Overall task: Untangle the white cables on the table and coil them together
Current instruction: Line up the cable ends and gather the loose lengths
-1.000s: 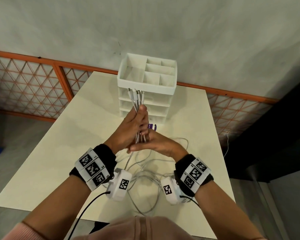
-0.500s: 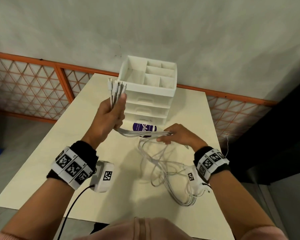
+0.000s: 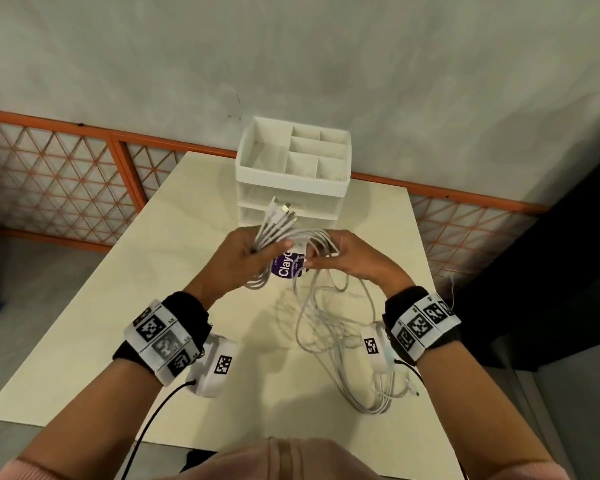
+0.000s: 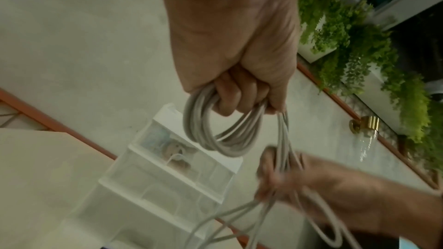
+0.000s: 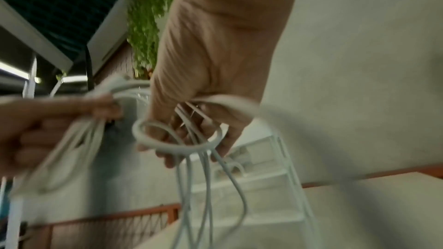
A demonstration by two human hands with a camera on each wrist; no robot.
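The head view looks down on the desk [image 3: 125, 306]. Both wrist views sit close, looking up along the fingers. All share the cables [image 3: 312, 237].

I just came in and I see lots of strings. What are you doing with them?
A person is winding white cables into one bundle. The left hand grips the plug ends and a first loop; the right hand holds the next stretch beside it. The rest trails loose over the table, in front of a white drawer organizer and a purple container.

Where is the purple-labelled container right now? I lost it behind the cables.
In the head view the purple-labelled container lies on the table, just in front of the white drawer organizer, partly hidden between the left hand and right hand.
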